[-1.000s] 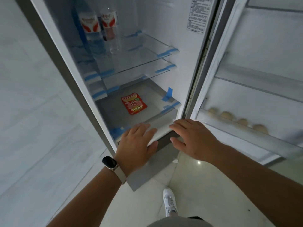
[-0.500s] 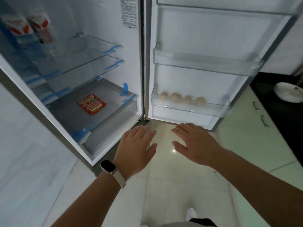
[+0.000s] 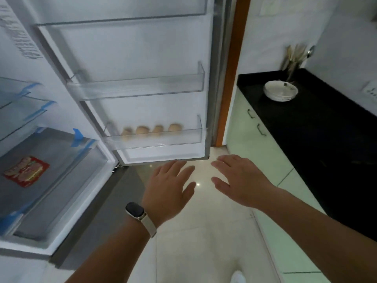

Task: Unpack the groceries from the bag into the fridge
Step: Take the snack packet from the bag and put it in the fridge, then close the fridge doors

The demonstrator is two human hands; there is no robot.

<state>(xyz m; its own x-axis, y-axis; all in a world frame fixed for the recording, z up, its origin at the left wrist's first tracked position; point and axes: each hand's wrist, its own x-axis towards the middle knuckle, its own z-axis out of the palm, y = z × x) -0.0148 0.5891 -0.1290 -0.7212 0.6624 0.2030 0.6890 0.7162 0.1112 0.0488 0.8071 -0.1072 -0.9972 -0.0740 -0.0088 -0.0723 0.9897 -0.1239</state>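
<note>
- The left hand [image 3: 169,186] hangs at centre frame, palm down, fingers spread and holding nothing; a watch [image 3: 135,211] sits on that wrist.
- The right hand [image 3: 238,180] floats just beside it, a little to the right, likewise flat, fingers apart and bare. Both hang over the pale floor [image 3: 204,231] and touch nothing, which suggests they are between items and free for the next one.
- Just above the fingertips, the fridge door [image 3: 142,58] stands wide open, so its racks face the person and are easy to load.
- The lowest door rack [image 3: 155,139] holds a row of eggs [image 3: 152,129], kept from rolling by the clear rail in front. The rack above [image 3: 140,88] looks bare.
- At the lower left of the frame, the fridge [image 3: 61,201] shows a red packet [image 3: 26,171] lying flat on the grey bottom shelf, with glass shelves [image 3: 22,107] above it at the left edge.
- At the right of the frame, a dark worktop [image 3: 326,129] carries stacked white bowls [image 3: 280,91] and a cutlery holder [image 3: 293,58] against the wall.
- The grocery bag is not in view, so my guess is that the hands must go back to it.
</note>
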